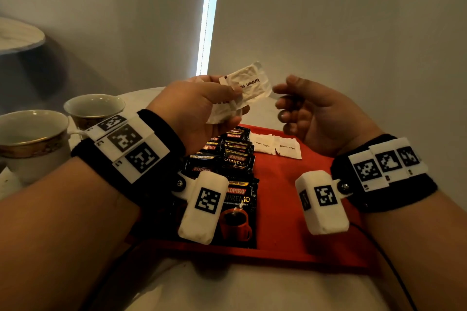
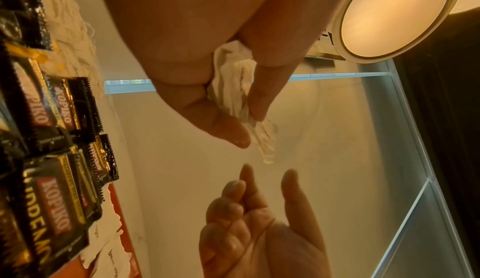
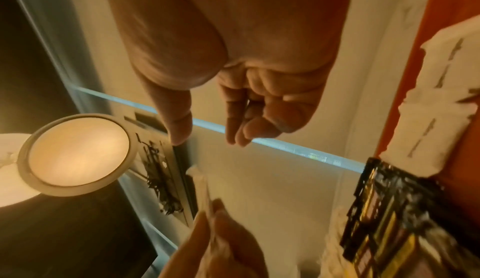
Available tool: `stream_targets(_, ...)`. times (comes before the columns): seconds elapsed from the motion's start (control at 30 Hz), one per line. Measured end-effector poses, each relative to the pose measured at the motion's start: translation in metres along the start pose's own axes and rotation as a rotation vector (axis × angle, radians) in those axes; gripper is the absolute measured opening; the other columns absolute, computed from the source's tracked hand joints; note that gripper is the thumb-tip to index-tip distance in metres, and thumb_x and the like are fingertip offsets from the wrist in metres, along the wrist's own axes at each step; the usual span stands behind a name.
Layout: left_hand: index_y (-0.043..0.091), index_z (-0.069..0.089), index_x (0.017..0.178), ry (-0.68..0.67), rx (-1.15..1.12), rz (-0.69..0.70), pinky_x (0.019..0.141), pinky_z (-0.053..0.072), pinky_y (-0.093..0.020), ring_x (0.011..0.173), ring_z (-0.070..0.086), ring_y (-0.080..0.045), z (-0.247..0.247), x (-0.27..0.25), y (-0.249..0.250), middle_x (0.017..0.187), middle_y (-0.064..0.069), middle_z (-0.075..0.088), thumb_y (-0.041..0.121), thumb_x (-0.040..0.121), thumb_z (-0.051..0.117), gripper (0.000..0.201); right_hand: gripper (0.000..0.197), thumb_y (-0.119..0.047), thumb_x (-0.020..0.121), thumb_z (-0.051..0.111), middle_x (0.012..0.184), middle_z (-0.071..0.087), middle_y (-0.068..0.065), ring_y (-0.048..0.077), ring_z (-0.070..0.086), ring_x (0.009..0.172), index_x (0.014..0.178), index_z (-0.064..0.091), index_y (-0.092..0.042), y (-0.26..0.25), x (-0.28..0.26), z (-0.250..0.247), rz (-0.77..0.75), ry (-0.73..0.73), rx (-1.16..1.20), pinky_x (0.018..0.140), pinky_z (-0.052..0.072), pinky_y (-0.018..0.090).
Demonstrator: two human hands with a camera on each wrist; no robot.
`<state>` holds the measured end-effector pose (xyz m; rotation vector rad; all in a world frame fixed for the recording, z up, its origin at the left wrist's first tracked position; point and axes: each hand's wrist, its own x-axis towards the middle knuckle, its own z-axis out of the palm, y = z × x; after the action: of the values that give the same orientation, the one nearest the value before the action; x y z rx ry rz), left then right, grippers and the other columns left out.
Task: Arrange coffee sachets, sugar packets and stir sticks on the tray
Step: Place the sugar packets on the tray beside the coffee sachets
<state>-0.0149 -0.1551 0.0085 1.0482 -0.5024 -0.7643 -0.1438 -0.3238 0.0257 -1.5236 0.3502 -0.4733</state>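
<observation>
My left hand is raised above the red tray and pinches a small bunch of white brown-sugar packets, seen edge-on in the left wrist view. My right hand hovers just to their right, fingers loosely curled, holding nothing, with a small gap to the packets. On the tray lie a column of black Kopiko coffee sachets and two sugar packets side by side at the far edge. No stir sticks are in view.
Two gold-rimmed white cups stand on the white table at the left, behind my left wrist. A round lamp shows in the wrist views. The tray's right half is bare red surface.
</observation>
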Motion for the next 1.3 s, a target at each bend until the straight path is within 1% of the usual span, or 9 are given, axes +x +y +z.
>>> stream_targets(0.13, 0.01, 0.059, 0.107, -0.012, 0.02, 0.012, 0.049, 0.05, -0.022, 0.078, 0.071, -0.021, 0.001, -0.001, 0.0, 0.105, -0.015, 0.069, 0.003, 0.09, 0.065, 0.019, 0.026, -0.029, 0.079, 0.075, 0.08, 0.063, 0.0, 0.011, 0.053, 0.064, 0.097, 0.066, -0.013, 0.006, -0.005, 0.018, -0.044, -0.064, -0.064, 0.053, 0.038, 0.024)
stream_targets(0.27, 0.009, 0.059, 0.108, -0.032, 0.018, 0.014, 0.048, 0.049, -0.021, 0.063, 0.071, -0.015, 0.002, -0.002, -0.001, 0.1, -0.014, 0.07, 0.004, 0.09, 0.066, 0.02, 0.043, -0.024, 0.074, 0.071, 0.077, 0.063, 0.001, 0.013, 0.05, 0.063, 0.111, 0.064, -0.003, 0.008, -0.006, 0.027, -0.058, -0.039, -0.077, 0.052, 0.035, 0.025)
stream_targets(0.37, 0.008, 0.059, 0.107, -0.038, 0.023, 0.007, 0.048, 0.049, -0.022, 0.063, 0.07, -0.015, 0.001, 0.0, -0.003, 0.101, -0.014, 0.07, 0.004, 0.09, 0.065, 0.018, 0.017, -0.014, 0.085, 0.068, 0.076, 0.064, 0.002, 0.015, 0.048, 0.062, 0.1, 0.065, -0.006, 0.009, -0.007, 0.03, -0.07, -0.008, -0.072, 0.052, 0.034, 0.026)
stream_targets(0.57, 0.006, 0.065, 0.109, 0.03, -0.018, -0.061, 0.047, 0.045, -0.02, 0.058, 0.06, -0.012, -0.001, 0.004, -0.002, 0.084, -0.006, 0.069, 0.031, 0.088, 0.071, 0.034, 0.017, -0.011, 0.091, 0.06, 0.087, 0.07, 0.007, 0.015, 0.061, 0.066, 0.107, 0.062, -0.005, 0.007, -0.008, 0.031, -0.059, 0.016, 0.021, 0.053, 0.045, 0.024)
stream_targets(0.67, 0.012, 0.065, 0.105, 0.032, 0.01, -0.067, 0.048, 0.042, -0.02, 0.06, 0.055, -0.009, -0.001, 0.004, -0.001, 0.088, -0.002, 0.062, 0.036, 0.088, 0.07, 0.03, 0.02, -0.01, 0.092, 0.057, 0.09, 0.07, 0.011, 0.019, 0.07, 0.073, 0.111, 0.056, -0.003, 0.008, -0.007, 0.031, -0.075, 0.036, 0.099, 0.056, 0.054, 0.026)
stream_targets(0.8, 0.013, 0.062, 0.111, 0.005, 0.052, -0.055, 0.051, 0.044, -0.021, 0.066, 0.055, -0.01, -0.001, 0.001, -0.001, 0.091, -0.001, 0.062, 0.034, 0.066, 0.078, 0.052, 0.009, -0.011, 0.097, 0.054, 0.082, 0.07, 0.005, 0.018, 0.069, 0.073, 0.105, 0.056, -0.007, 0.007, -0.009, 0.032, -0.071, 0.023, 0.109, 0.058, 0.055, 0.027)
stream_targets(0.97, 0.009, 0.063, 0.118, -0.114, 0.183, -0.033, 0.052, 0.046, -0.022, 0.07, 0.058, -0.011, 0.002, -0.004, -0.003, 0.107, -0.009, 0.064, 0.03, 0.067, 0.078, 0.058, 0.032, -0.011, 0.087, 0.064, 0.09, 0.068, 0.01, 0.017, 0.067, 0.071, 0.117, 0.057, -0.001, 0.006, -0.013, 0.037, -0.079, -0.021, 0.108, 0.053, 0.055, 0.025)
stream_targets(1.13, 0.014, 0.063, 0.1, -0.1, 0.225, -0.007, 0.052, 0.045, -0.026, 0.064, 0.059, -0.015, 0.001, -0.002, -0.003, 0.088, -0.009, 0.068, 0.011, 0.092, 0.064, 0.008, 0.059, -0.019, 0.078, 0.067, 0.101, 0.066, 0.018, 0.021, 0.067, 0.072, 0.129, 0.054, 0.007, 0.007, -0.012, 0.039, -0.095, -0.037, 0.099, 0.053, 0.054, 0.025)
stream_targets(1.3, 0.014, 0.062, 0.096, -0.065, 0.139, 0.002, 0.05, 0.045, -0.024, 0.057, 0.062, -0.012, -0.001, 0.001, -0.002, 0.085, -0.008, 0.07, 0.008, 0.094, 0.062, 0.006, 0.023, -0.014, 0.097, 0.055, 0.09, 0.069, 0.014, 0.019, 0.068, 0.072, 0.116, 0.06, -0.001, 0.007, -0.009, 0.029, -0.09, 0.036, 0.05, 0.054, 0.051, 0.025)
